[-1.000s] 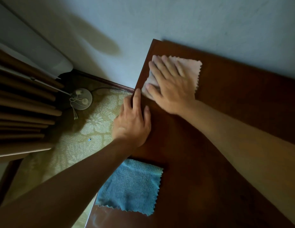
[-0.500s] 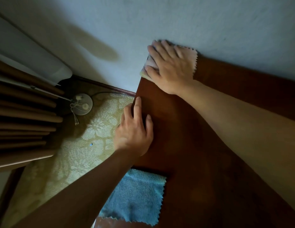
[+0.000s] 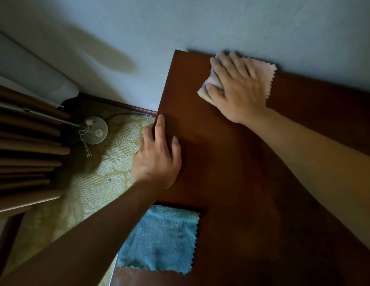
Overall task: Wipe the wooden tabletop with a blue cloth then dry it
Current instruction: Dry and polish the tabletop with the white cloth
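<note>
The dark wooden tabletop (image 3: 231,172) fills the right half of the view, its far edge against the wall. My right hand (image 3: 235,87) presses flat with spread fingers on a pale pink cloth (image 3: 262,71) near the table's far edge. My left hand (image 3: 157,155) rests on the table's left edge, its fingers lying straight along the rim. A blue cloth (image 3: 161,238) with zigzag edges lies flat at the near left of the tabletop, under my left forearm.
A pale wall (image 3: 200,23) runs along the table's far side. To the left are a patterned carpet (image 3: 87,182), a round lamp base with a cord (image 3: 95,131) and brown curtain folds (image 3: 25,151).
My right hand has slid the pink cloth to the right along the far edge, away from the table's far left corner. My left hand stays on the left edge.
</note>
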The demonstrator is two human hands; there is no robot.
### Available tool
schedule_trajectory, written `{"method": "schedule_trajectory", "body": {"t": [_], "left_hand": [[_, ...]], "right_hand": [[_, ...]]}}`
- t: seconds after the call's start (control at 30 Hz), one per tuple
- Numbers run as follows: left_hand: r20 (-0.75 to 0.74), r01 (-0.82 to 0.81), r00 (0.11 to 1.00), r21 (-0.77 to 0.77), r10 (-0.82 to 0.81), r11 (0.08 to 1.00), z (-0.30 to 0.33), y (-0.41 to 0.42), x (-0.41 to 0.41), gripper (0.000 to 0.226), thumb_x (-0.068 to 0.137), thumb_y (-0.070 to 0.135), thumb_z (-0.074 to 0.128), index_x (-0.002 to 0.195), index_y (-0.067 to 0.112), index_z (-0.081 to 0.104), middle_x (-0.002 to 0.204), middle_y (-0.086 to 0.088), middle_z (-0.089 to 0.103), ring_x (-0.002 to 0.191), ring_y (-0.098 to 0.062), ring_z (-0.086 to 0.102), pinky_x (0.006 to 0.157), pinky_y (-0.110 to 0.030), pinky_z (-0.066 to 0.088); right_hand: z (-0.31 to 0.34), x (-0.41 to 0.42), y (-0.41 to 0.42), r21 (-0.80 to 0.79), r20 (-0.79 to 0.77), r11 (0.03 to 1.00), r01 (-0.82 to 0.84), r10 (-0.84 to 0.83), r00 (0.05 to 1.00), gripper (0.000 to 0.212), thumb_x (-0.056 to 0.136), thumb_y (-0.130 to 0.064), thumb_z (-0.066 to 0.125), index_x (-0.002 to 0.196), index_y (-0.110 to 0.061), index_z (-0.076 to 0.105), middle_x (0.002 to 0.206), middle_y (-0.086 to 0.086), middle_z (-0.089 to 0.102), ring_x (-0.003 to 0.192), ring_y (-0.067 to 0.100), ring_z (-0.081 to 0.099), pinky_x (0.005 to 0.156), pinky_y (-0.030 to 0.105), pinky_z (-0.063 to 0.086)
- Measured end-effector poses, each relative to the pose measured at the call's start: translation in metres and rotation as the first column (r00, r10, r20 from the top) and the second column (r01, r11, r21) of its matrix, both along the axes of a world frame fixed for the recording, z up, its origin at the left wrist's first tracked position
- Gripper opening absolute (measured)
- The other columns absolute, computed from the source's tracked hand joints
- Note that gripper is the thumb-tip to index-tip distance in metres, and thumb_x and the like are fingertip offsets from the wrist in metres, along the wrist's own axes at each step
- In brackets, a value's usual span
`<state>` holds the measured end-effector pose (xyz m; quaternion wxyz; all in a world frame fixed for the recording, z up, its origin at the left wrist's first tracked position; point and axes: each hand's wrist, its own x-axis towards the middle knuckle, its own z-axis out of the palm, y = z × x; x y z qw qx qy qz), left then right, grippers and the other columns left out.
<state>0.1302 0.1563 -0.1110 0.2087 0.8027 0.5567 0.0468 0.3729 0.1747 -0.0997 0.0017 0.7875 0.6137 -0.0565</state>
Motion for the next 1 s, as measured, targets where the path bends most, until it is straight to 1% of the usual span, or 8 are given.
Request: {"method": "schedule_trajectory", "body": {"t": [0.17, 0.3, 0.37, 0.47, 0.57, 0.7, 0.9, 1.0], "left_hand": [[0.005, 0.006, 1.0, 0.006, -0.006, 1.0, 0.001, -0.001, 0.001, 0.064, 0.097, 0.052, 0.028, 0.153, 0.021, 0.023, 0.139, -0.012, 0.041, 0.115, -0.04, 0.057, 0.08, -0.05, 0.052], [-0.005, -0.003, 1.0, 0.012, 0.003, 1.0, 0.001, 0.001, 0.001, 0.065, 0.096, 0.053, 0.027, 0.152, 0.021, 0.023, 0.14, -0.013, 0.041, 0.116, -0.041, 0.057, 0.083, -0.051, 0.052], [-0.008, -0.003, 1.0, 0.018, 0.003, 1.0, 0.001, 0.001, 0.001, 0.064, 0.097, 0.052, 0.028, 0.153, 0.02, 0.024, 0.139, -0.014, 0.041, 0.115, -0.041, 0.057, 0.083, -0.051, 0.051], [-0.007, -0.003, 1.0, 0.012, 0.003, 1.0, 0.001, 0.002, 0.0, 0.064, 0.097, 0.05, 0.031, 0.153, 0.019, 0.024, 0.14, -0.015, 0.041, 0.115, -0.041, 0.056, 0.084, -0.051, 0.05], [-0.004, -0.011, 1.0, 0.007, 0.011, 1.0, 0.002, 0.001, 0.0, 0.063, 0.098, 0.049, 0.033, 0.154, 0.02, 0.023, 0.141, -0.016, 0.041, 0.116, -0.042, 0.056, 0.084, -0.051, 0.049], [-0.008, -0.009, 1.0, 0.007, 0.009, 1.0, 0.003, 0.0, 0.001, 0.063, 0.1, 0.047, 0.035, 0.155, 0.021, 0.022, 0.143, -0.016, 0.04, 0.119, -0.042, 0.054, 0.087, -0.051, 0.048], [-0.007, -0.006, 1.0, 0.014, 0.006, 1.0, 0.004, -0.001, 0.002, 0.062, 0.101, 0.045, 0.036, 0.155, 0.019, 0.022, 0.143, -0.018, 0.04, 0.12, -0.043, 0.053, 0.089, -0.053, 0.048], [0.0, 0.001, 1.0, 0.017, -0.001, 1.0, 0.004, -0.001, 0.002, 0.061, 0.102, 0.044, 0.036, 0.155, 0.018, 0.022, 0.145, -0.019, 0.039, 0.123, -0.042, 0.052, 0.091, -0.053, 0.047]], "right_hand": [[0.0, -0.031, -0.042, 0.048, -0.007, 0.999, -0.025, 0.026, 1.0, 0.073, 0.102, -0.056, 0.015, 0.163, -0.018, 0.024, 0.171, 0.002, 0.017, 0.159, 0.024, 0.011, 0.129, 0.048, 0.009], [-0.006, -0.066, -0.109, 0.007, 0.004, 0.976, -0.219, 0.219, 0.976, 0.069, 0.105, -0.056, 0.016, 0.163, -0.02, 0.02, 0.172, 0.001, 0.013, 0.16, 0.021, 0.006, 0.128, 0.051, 0.013], [-0.007, -0.053, -0.109, 0.013, -0.006, 0.948, -0.318, 0.318, 0.948, 0.068, 0.105, -0.057, 0.019, 0.162, -0.02, 0.025, 0.171, 0.001, 0.017, 0.159, 0.022, 0.01, 0.127, 0.051, 0.015], [-0.003, -0.016, -0.074, 0.08, 0.001, 0.971, -0.223, 0.224, 0.975, 0.066, 0.105, -0.055, 0.025, 0.158, -0.018, 0.037, 0.167, 0.004, 0.03, 0.156, 0.025, 0.023, 0.127, 0.049, 0.017], [0.0, 0.014, -0.045, 0.025, 0.038, 0.998, -0.062, 0.061, 0.997, 0.069, 0.104, -0.055, 0.021, 0.161, -0.018, 0.03, 0.17, 0.002, 0.023, 0.158, 0.024, 0.017, 0.129, 0.045, 0.008], [0.0, -0.002, -0.054, 0.025, 0.005, 0.999, 0.036, -0.036, 0.999, 0.074, 0.101, -0.057, 0.015, 0.162, -0.018, 0.024, 0.171, 0.002, 0.018, 0.159, 0.024, 0.012, 0.129, 0.045, 0.006], [-0.006, -0.071, -0.152, -0.006, -0.01, 0.991, -0.131, 0.131, 0.991, 0.071, 0.104, -0.058, 0.023, 0.162, -0.018, 0.025, 0.171, 0.003, 0.016, 0.159, 0.023, 0.009, 0.128, 0.049, 0.012], [-0.005, -0.054, -0.136, -0.026, -0.029, 0.979, -0.2, 0.199, 0.98, 0.073, 0.102, -0.062, 0.018, 0.161, -0.02, 0.026, 0.171, 0.002, 0.018, 0.159, 0.023, 0.011, 0.128, 0.049, 0.011]]}}
